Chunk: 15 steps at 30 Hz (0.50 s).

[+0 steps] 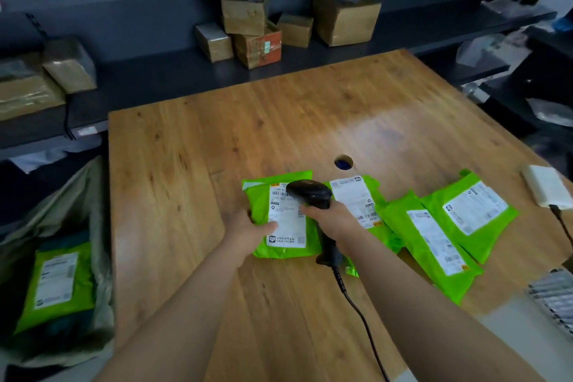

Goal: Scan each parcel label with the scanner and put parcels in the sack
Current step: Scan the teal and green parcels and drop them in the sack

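Several green parcels with white labels lie on the wooden table [186, 164]. My left hand [248, 231] holds the left edge of the nearest green parcel [286, 226], thumb on its label. My right hand [333, 217] grips a black corded scanner [310, 194], its head over that parcel's label. A second parcel [356, 198] lies behind my right hand, and two more parcels [434, 245] [471, 211] lie to the right. At the left of the table stands an open sack [90, 195] with one green parcel [57, 282] inside.
A round cable hole [343, 162] sits in the table beyond the parcels. A white box [547, 186] with a cable lies at the right edge. Dark shelves hold cardboard boxes [257, 31] behind the table. The scanner cord [362, 319] runs toward the near edge.
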Motion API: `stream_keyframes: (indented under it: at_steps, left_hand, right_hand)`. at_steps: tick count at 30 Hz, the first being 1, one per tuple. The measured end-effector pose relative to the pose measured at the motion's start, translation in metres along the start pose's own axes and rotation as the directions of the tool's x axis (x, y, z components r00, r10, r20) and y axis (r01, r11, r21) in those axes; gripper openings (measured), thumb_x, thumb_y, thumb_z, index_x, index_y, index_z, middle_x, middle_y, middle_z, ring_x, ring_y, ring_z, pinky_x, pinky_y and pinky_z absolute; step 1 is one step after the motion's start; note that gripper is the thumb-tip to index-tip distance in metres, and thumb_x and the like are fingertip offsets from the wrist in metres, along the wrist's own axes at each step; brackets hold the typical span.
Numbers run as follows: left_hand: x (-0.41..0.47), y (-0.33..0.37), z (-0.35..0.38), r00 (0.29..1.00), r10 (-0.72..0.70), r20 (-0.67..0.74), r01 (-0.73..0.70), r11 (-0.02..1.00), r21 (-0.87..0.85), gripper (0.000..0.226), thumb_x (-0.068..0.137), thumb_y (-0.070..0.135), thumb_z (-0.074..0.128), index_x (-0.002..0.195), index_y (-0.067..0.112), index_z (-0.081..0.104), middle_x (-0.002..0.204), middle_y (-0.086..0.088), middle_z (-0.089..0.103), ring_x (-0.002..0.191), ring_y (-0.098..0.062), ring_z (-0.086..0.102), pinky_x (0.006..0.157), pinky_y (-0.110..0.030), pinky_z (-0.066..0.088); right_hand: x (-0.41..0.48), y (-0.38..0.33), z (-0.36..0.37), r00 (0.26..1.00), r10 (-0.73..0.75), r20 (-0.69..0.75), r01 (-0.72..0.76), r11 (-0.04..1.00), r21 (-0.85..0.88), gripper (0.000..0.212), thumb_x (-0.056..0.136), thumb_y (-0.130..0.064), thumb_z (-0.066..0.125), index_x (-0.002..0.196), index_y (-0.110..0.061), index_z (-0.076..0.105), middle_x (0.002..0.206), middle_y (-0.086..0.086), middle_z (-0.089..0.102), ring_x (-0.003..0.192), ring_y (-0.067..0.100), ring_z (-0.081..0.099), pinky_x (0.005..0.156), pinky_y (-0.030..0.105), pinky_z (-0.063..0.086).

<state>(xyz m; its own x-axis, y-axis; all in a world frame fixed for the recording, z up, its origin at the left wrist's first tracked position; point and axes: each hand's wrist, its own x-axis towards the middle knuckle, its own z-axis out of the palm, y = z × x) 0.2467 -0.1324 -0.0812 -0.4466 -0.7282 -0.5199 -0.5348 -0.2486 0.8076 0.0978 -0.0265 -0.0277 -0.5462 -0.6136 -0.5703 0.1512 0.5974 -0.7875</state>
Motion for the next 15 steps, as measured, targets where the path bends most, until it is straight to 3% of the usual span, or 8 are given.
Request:
stream_keyframes:
  at_steps: [3, 5, 7, 9, 12, 15]
  left_hand:
    - [-0.013, 0.002, 0.005, 0.995, -0.059, 0.075, 0.078, 0.959, -0.272, 0.034, 0.079, 0.003, 0.075, 0.11, 0.012, 0.068, 0.111, -0.01, 0.071, 0.096, -0.025, 0.07, 0.09, -0.045, 0.055]
    - [-0.025, 0.006, 0.007, 0.995, -0.035, 0.095, 0.07, 0.914, -0.4, 0.036, 0.079, -0.002, 0.072, 0.111, 0.015, 0.066, 0.111, -0.009, 0.071, 0.099, -0.026, 0.069, 0.09, -0.047, 0.054]
    - [-0.036, 0.01, 0.007, 0.998, 0.005, 0.059, 0.025, 0.868, -0.496, 0.047, 0.076, -0.006, 0.073, 0.118, 0.014, 0.061, 0.112, -0.009, 0.071, 0.102, -0.028, 0.068, 0.09, -0.05, 0.054]
    - [-0.045, 0.013, 0.007, 0.999, 0.05, -0.005, -0.045, 0.835, -0.548, 0.06, 0.073, -0.006, 0.076, 0.127, 0.011, 0.055, 0.116, -0.01, 0.07, 0.104, -0.03, 0.068, 0.087, -0.053, 0.054]
    - [-0.062, 0.026, 0.006, 0.973, 0.109, -0.206, -0.205, 0.819, -0.536, 0.048, 0.079, -0.007, 0.07, 0.122, 0.011, 0.06, 0.112, -0.008, 0.071, 0.1, -0.028, 0.069, 0.082, -0.048, 0.057]
    - [-0.074, 0.036, 0.002, 0.931, 0.164, -0.326, -0.321, 0.792, -0.519, 0.046, 0.081, -0.007, 0.068, 0.123, 0.01, 0.06, 0.114, -0.008, 0.07, 0.101, -0.027, 0.069, 0.083, -0.049, 0.056]
  right_hand:
    - [-0.001, -0.003, -0.007, 0.996, -0.066, 0.066, 0.062, 0.996, 0.059, 0.011, 0.087, -0.022, 0.071, 0.096, -0.017, 0.067, 0.094, 0.003, 0.07, 0.09, 0.021, 0.066, 0.079, 0.035, 0.054]
    - [-0.004, -0.009, -0.016, 0.986, -0.12, 0.113, 0.113, 0.991, 0.065, 0.01, 0.086, -0.023, 0.072, 0.095, -0.02, 0.069, 0.102, 0.004, 0.073, 0.1, 0.024, 0.068, 0.092, 0.042, 0.054]
    - [-0.01, -0.017, -0.025, 0.967, -0.176, 0.182, 0.166, 0.984, 0.067, 0.018, 0.085, -0.024, 0.073, 0.102, -0.019, 0.07, 0.104, 0.003, 0.074, 0.099, 0.023, 0.069, 0.095, 0.045, 0.053]
    - [-0.019, -0.027, -0.033, 0.94, -0.263, 0.219, 0.264, 0.964, 0.028, 0.024, 0.085, -0.028, 0.073, 0.107, -0.02, 0.069, 0.1, 0.001, 0.074, 0.095, 0.021, 0.069, 0.09, 0.042, 0.054]
    - [-0.037, -0.043, -0.048, 0.889, -0.394, 0.234, 0.422, 0.903, -0.08, 0.01, 0.087, -0.032, 0.071, 0.088, -0.024, 0.066, 0.075, -0.005, 0.064, 0.072, 0.014, 0.06, 0.069, 0.032, 0.047]
    - [-0.058, -0.057, -0.061, 0.839, -0.435, 0.327, 0.469, 0.883, -0.029, 0.014, 0.09, -0.027, 0.069, 0.084, -0.015, 0.064, 0.07, 0.001, 0.063, 0.058, 0.016, 0.061, 0.057, 0.029, 0.051]
